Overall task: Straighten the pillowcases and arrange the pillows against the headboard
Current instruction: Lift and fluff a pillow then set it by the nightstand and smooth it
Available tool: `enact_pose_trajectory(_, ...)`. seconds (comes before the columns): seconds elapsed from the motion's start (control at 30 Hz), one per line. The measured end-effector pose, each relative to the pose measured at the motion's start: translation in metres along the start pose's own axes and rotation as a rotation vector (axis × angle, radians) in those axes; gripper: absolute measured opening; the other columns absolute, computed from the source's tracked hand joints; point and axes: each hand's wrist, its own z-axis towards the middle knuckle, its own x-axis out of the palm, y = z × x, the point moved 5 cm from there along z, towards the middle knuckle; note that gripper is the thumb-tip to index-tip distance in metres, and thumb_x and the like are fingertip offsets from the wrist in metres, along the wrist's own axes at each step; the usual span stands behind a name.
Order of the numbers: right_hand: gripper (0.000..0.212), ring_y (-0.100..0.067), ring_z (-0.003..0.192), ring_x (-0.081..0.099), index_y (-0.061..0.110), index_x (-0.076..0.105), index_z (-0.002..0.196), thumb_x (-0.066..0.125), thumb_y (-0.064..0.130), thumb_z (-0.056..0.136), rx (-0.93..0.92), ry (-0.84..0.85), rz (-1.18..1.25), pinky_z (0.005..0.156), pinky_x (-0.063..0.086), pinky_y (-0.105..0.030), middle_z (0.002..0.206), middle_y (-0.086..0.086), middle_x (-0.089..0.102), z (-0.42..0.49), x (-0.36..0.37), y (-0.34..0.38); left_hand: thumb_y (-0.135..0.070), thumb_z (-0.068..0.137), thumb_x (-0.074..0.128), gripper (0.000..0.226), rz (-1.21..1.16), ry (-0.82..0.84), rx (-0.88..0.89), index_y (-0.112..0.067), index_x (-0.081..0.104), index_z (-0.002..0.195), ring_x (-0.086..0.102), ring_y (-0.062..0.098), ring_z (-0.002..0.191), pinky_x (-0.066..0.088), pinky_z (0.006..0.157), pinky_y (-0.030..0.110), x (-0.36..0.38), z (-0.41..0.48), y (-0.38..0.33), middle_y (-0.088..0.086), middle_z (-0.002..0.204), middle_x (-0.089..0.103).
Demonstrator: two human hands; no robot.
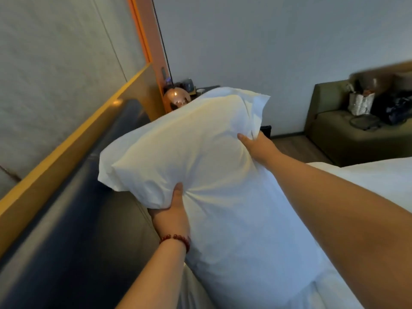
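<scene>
- We judge the task to be mid-way at best: the white pillow point(178, 148) is lifted off the bed, not yet set against the dark padded headboard point(78, 208) that runs along the left.
- Its pillowcase looks fairly smooth across the face. It bunches into creases where we grip it, and a loose flap sticks out at the far right corner, so the straightening is not finished.
- Our left hand point(171, 215), with a red bead bracelet point(176, 238) at the wrist, clamps the pillow's near lower edge. The thumb point(178, 192) presses into the top face, and the fingers are hidden beneath.
- Our right hand point(256, 148) grips the right edge. The thumb point(244, 139) lies on the front and the fingers are curled behind, out of sight.
- The pillow hangs tilted between the two hands, its left corner just beside the headboard's top.
- White bedding point(256, 253) lies below. We cannot tell whether it includes a second pillow.
- What is left: smooth the case and stand the pillow against the headboard.
</scene>
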Motion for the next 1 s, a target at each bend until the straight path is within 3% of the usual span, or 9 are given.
enact_pose_trajectory(0.13,0.079,-0.030,0.125,0.050,0.027,0.041,0.142,0.054,0.072,0.078,-0.032,0.052,-0.011,0.106,0.040,-0.046,0.138,-0.002,0.054,0.021,0.027,-0.010,-0.064,0.057,0.082,0.096,0.013,-0.079,0.001,-0.028,0.049,0.140,0.059,0.017,0.111,0.045,0.106,0.037,-0.003,0.013,0.014,-0.009,0.127,0.062)
enact_pose_trajectory(0.23,0.090,-0.028,0.128,0.048,0.027,0.040,0.144,0.043,0.081,0.072,-0.067,0.013,-0.011,0.108,0.038,-0.047,0.141,-0.002,0.053,0.016,0.034,-0.040,-0.050,0.070,0.082,0.073,0.006,-0.143,-0.003,-0.025,0.052,0.132,0.059,0.014,0.103,0.046,0.097,0.030,-0.006,0.006,0.024,-0.011,0.114,0.063)
enact_pose_trajectory(0.3,0.089,-0.024,0.136,0.040,0.023,0.033,0.149,0.039,0.074,0.077,-0.116,0.025,-0.058,0.113,0.033,-0.044,0.149,-0.003,0.044,-0.002,0.032,-0.072,-0.042,0.076,0.081,0.061,0.027,-0.184,0.014,-0.027,0.052,0.129,0.058,0.009,0.099,0.043,0.091,0.023,-0.006,-0.002,0.028,-0.015,0.110,0.061)
enact_pose_trajectory(0.4,0.089,-0.020,0.146,0.024,0.025,0.020,0.154,0.038,0.072,0.080,-0.114,0.069,-0.160,0.118,0.024,-0.044,0.161,0.000,0.022,-0.043,0.024,-0.145,-0.043,0.075,0.081,0.074,0.039,-0.226,0.048,-0.023,0.049,0.139,0.057,0.011,0.113,0.044,0.100,0.028,-0.005,-0.004,0.034,-0.011,0.127,0.060)
enact_pose_trajectory(0.53,0.087,-0.015,0.150,0.005,0.037,0.005,0.154,0.038,0.076,0.083,0.144,0.108,-0.237,0.121,0.014,-0.046,0.164,0.008,0.002,-0.102,0.014,-0.254,-0.053,0.070,0.080,0.079,0.072,-0.255,0.053,-0.026,0.051,0.138,0.060,0.007,0.112,0.045,0.096,0.023,-0.006,0.001,0.049,-0.013,0.125,0.063)
enact_pose_trajectory(0.67,0.089,-0.018,0.151,0.004,0.029,0.008,0.156,0.051,0.064,0.086,0.457,-0.009,-0.231,0.120,0.011,-0.044,0.164,0.000,0.005,-0.138,-0.001,-0.317,-0.053,0.075,0.077,0.059,0.092,-0.235,0.056,-0.036,0.054,0.126,0.061,-0.005,0.102,0.047,0.092,0.017,0.001,0.005,0.060,-0.022,0.116,0.064)
enact_pose_trajectory(0.77,0.100,-0.020,0.151,0.002,0.023,0.005,0.156,0.059,0.064,0.083,0.737,-0.117,-0.142,0.120,0.008,-0.045,0.164,-0.003,0.001,-0.164,-0.007,-0.348,-0.053,0.075,0.078,0.068,0.090,-0.240,0.035,-0.032,0.051,0.133,0.061,-0.007,0.099,0.049,0.086,0.014,0.007,0.008,0.067,-0.022,0.114,0.063)
enact_pose_trajectory(0.9,0.107,-0.026,0.145,0.022,0.016,0.008,0.156,0.069,0.058,0.079,0.984,-0.294,0.210,0.112,0.023,-0.035,0.160,-0.008,0.019,-0.206,0.005,-0.363,-0.053,0.071,0.080,0.070,0.085,-0.281,-0.002,-0.031,0.054,0.131,0.064,0.000,0.099,0.054,0.087,0.022,0.008,0.012,0.076,-0.018,0.112,0.066)
enact_pose_trajectory(1.0,0.095,-0.027,0.132,0.043,0.010,0.026,0.150,0.074,0.050,0.079,1.049,-0.400,0.481,0.102,0.036,-0.033,0.150,-0.009,0.039,-0.227,0.022,-0.371,-0.052,0.074,0.079,0.067,0.097,-0.294,-0.029,-0.028,0.052,0.131,0.063,-0.002,0.092,0.053,0.068,0.013,0.007,0.013,0.080,-0.018,0.108,0.065)
